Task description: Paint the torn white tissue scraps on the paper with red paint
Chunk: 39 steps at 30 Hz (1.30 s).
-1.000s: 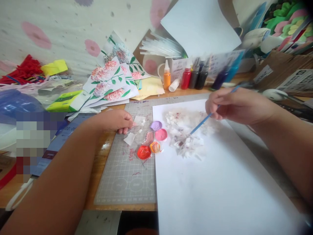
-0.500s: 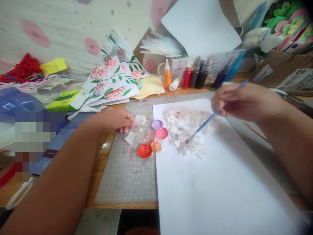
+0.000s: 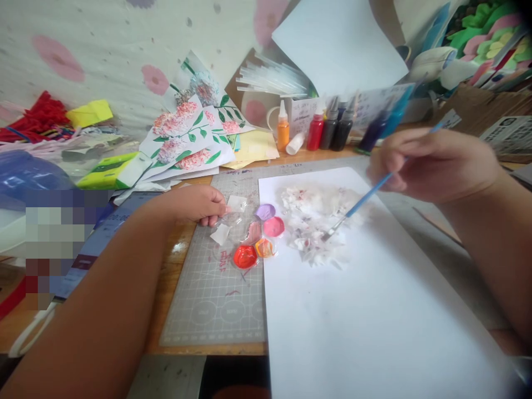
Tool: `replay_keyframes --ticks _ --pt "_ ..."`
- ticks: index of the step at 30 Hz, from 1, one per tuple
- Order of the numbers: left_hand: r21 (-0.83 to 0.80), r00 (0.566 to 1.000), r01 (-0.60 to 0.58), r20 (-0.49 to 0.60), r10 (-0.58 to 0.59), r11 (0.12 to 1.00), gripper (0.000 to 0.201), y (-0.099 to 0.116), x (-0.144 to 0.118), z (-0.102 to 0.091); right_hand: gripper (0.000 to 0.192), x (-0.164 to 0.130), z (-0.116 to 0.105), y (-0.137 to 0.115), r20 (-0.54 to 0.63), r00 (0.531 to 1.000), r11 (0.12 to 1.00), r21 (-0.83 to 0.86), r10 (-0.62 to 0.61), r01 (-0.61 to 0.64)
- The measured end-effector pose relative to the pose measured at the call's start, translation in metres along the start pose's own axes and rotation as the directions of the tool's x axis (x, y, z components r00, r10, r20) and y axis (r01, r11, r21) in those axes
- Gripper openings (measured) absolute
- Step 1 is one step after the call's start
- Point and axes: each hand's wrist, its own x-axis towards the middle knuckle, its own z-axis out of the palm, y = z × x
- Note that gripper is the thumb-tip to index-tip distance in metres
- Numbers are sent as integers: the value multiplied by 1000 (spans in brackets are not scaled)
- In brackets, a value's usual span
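Note:
A blue-handled paintbrush [image 3: 361,206] is gripped in my right hand [image 3: 436,163], its bristles touching or just over the crumpled white tissue clusters [image 3: 320,249]. These clusters, faintly marked with reddish and purple spots, lie on a large white sheet of paper [image 3: 332,321]. My left hand [image 3: 205,205] has its fingers pinched at the edge of a clear plastic paint palette [image 3: 239,219]. Purple paint [image 3: 265,211], pink paint [image 3: 273,226], orange paint [image 3: 264,247] and red paint [image 3: 245,256] fill its wells. Two scraps of white paper [image 3: 220,234] sit near the left hand.
A grey cutting mat [image 3: 211,299] lies under the paper. Paint bottles [image 3: 316,132] stand along the back, beside painted flower sheets [image 3: 195,138]. At left are a phone [image 3: 93,249] and a yellow-green box [image 3: 112,170]; a cardboard box [image 3: 477,116] stands at right.
My right hand has shifted a little to the right, and the brush tip has moved slightly right and up over the tissue. My left hand stays where it was.

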Motion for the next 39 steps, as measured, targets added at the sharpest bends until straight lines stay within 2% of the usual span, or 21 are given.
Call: replay_keyframes --ticks 3,7,8,13,15,19,22,25,30,35,39 --pt "-4 1000 -6 8 6 1000 30 0 0 0 21 -1 1 -2 -15 998 997 38 -68 69" --pt "-12 1000 -9 5 9 1000 30 0 1 1 16 1 3 1 16 999 998 -58 34 -33" --pt "-13 1000 -9 3 9 1000 30 0 0 1 16 0 4 1 15 999 998 -58 28 -27" --pt "-21 1000 -10 5 10 1000 30 0 0 0 28 -3 17 -12 -68 981 975 116 -180 187" --pt "-11 1000 -11 7 11 1000 31 0 0 1 26 -2 26 -12 -69 982 973 137 -177 185" --pt "12 1000 -16 8 16 1000 33 1 0 1 22 3 43 3 15 1000 1000 -12 -23 23" --pt "17 1000 -19 18 19 1000 35 1 -1 1 22 6 51 13 80 996 994 -108 36 -27" --pt "28 999 -19 28 19 999 34 2 -1 1 22 4 54 15 115 993 983 -182 34 -13" --pt "64 1000 -18 12 18 998 34 6 -4 1 23 -1 54 9 110 994 971 -235 -21 47" --pt "88 1000 9 14 -10 996 32 10 -6 1 23 0 64 6 131 991 947 -310 -39 78" --pt "54 1000 -31 6 31 998 32 10 -8 2 22 1 70 7 155 987 947 -310 -34 81"
